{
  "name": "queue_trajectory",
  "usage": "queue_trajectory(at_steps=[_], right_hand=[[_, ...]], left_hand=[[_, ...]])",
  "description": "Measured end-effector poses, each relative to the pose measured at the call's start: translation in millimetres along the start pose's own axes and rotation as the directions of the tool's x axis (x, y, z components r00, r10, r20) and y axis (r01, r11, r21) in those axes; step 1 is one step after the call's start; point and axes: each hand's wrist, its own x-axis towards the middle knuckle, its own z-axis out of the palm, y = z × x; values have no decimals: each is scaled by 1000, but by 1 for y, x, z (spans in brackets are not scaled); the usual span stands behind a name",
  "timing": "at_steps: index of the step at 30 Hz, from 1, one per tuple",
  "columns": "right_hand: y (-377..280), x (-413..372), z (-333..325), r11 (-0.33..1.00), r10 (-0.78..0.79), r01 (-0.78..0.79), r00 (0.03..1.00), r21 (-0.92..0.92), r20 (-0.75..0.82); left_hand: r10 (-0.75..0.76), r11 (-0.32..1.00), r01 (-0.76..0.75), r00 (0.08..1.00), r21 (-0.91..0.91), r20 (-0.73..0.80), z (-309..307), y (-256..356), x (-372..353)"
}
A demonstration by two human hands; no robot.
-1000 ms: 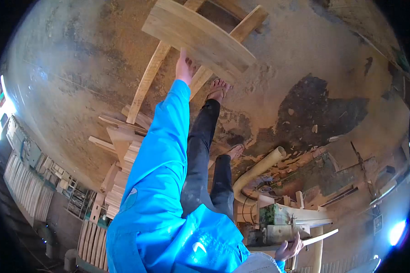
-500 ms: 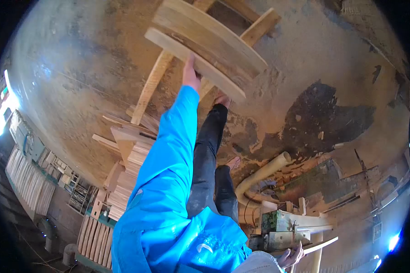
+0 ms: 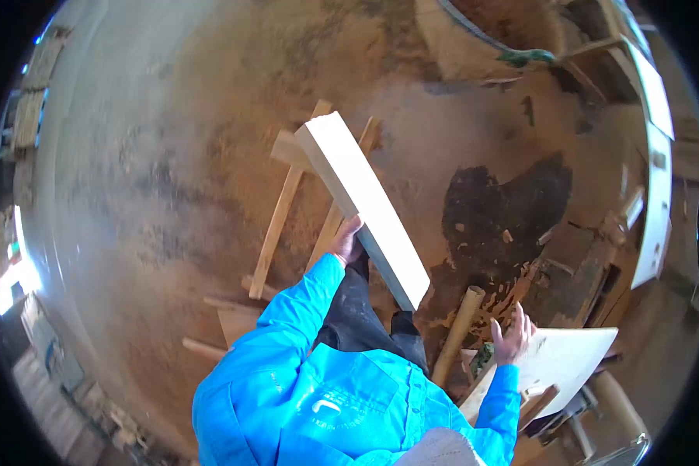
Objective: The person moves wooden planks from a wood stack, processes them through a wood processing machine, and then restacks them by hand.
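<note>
My left hand grips the near-left long edge of a thick, pale wooden board, with fingers partly hidden beneath it. The board is raised in front of my legs and slants from upper left to lower right. My right hand is raised with fingers apart and holds nothing. It overlaps the corner of a flat pale panel at the lower right. Beyond the board, a wooden frame of long bars rests on the floor.
A tan pipe lies between my legs and the panel. Wood scraps are scattered by a dark floor patch. A large open sack stands at the top right, and a long white panel at the right. Wooden offcuts lie left of my legs.
My left hand has lifted the board off the wooden frame and brought it closer, turning it steeper. My right hand has moved up with fingers spread. The view has shifted to the right.
</note>
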Motion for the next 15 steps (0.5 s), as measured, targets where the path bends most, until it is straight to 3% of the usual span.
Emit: queue_trajectory(at_steps=[6,8,10,11,12,13,14,15], right_hand=[[-33,-20,-38,979,-109,130,985,159,-134],[-56,-31,-51,907,-220,247,968,340,-118],[-75,-45,-54,804,-317,358,933,474,-168],[-86,-55,-57,718,-317,386,922,580,-222],[-81,-73,-39,698,-352,461,887,548,-298],[-82,-87,-46,627,-274,390,921,674,-278],[-78,-95,-46,615,-259,442,895,653,-363],[-75,-102,-45,602,-219,428,900,675,-376]], left_hand=[[0,976,-100,890,195,457,131,16,-67],[53,931,-239,836,275,547,173,8,-104],[19,898,-284,787,335,617,214,2,-156],[42,878,-331,772,345,634,230,-2,-178],[65,862,-370,758,347,649,232,-28,-204],[94,853,-395,758,340,645,231,-44,-203],[36,610,-561,724,559,688,220,-44,-195],[-103,794,-300,790,528,605,246,-41,-225]])
